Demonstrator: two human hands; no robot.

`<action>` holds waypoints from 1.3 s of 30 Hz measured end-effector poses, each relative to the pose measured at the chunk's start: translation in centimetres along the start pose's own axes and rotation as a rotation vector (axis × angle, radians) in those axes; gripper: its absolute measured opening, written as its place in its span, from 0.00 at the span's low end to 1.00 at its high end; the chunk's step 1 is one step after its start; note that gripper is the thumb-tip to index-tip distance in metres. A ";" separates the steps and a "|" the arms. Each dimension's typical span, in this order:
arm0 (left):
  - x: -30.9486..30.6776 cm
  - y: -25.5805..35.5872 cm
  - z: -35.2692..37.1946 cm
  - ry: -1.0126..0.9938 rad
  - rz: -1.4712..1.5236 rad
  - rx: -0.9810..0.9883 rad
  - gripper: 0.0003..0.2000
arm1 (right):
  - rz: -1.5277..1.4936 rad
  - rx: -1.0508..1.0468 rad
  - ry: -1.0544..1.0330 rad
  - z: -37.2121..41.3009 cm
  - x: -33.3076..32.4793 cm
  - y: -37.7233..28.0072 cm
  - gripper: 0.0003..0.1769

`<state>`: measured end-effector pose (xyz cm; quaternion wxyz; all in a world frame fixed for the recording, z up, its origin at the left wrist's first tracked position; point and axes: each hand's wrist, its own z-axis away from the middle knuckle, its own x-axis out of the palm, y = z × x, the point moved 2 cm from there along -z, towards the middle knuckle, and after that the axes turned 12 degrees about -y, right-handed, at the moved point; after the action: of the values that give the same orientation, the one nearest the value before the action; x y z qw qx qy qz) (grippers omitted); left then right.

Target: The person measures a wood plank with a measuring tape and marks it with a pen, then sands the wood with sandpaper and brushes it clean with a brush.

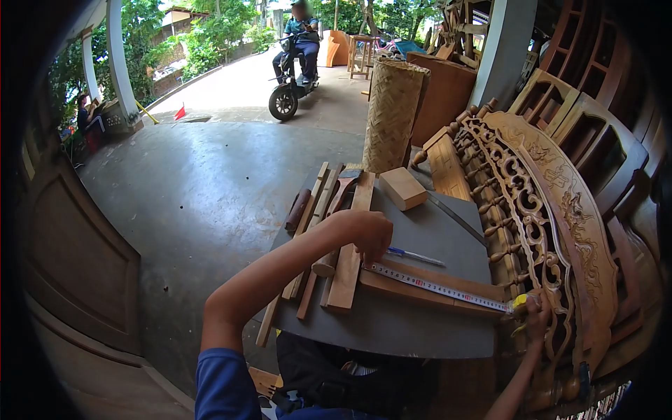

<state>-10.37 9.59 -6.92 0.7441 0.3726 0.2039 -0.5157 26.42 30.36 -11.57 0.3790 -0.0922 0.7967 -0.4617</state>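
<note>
A yellow tape measure [518, 304] is held in my right hand [536, 318], its fingers closed around the case at the right edge of the grey table. The white blade runs left along a curved wooden piece [427, 292]. At the blade's other end, my left hand [373, 234] is closed with the fingers pressed down; the fingertips are partly hidden, and they appear to pinch the tape's end. Just beyond the blade lies a blue pen [416, 257]. Under and beside my left hand is a flat wooden board [344, 280].
A wooden block [404, 189] and a metal strip [456, 218] lie on the far part of the grey table [392, 336]. Narrow wooden strips [308, 231] lie at left. Carved furniture panels [560, 189] lean close on the right. A rolled woven mat [393, 112] stands behind. A person [304, 42] sits on a scooter.
</note>
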 end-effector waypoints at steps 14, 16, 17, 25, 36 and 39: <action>0.2 1.1 0.1 0.053 -0.076 -0.048 0.07 | 0.166 -0.074 -0.043 0.0 -0.2 -0.9 0.22; 0.2 1.1 -0.1 0.059 -0.098 -0.072 0.06 | 0.174 -0.062 -0.051 0.1 -0.3 -0.9 0.22; 0.2 1.1 -0.2 0.062 -0.109 -0.083 0.06 | 0.183 -0.058 -0.063 0.1 -0.4 -1.2 0.22; 0.5 1.0 -1.2 0.032 -0.375 -0.030 0.09 | 0.261 -0.160 0.053 0.3 0.1 -2.6 0.24; 0.3 0.5 1.5 0.142 0.080 0.105 0.07 | 0.222 -0.280 0.336 -0.3 2.0 -1.7 0.10; 0.5 0.6 1.9 0.152 0.110 0.099 0.07 | 0.222 -0.297 0.361 -0.7 1.9 -1.5 0.08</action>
<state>-9.76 7.96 -5.80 0.7343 0.4578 0.2133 -0.4535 24.28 29.04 -11.14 0.2615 0.0252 0.9158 -0.3040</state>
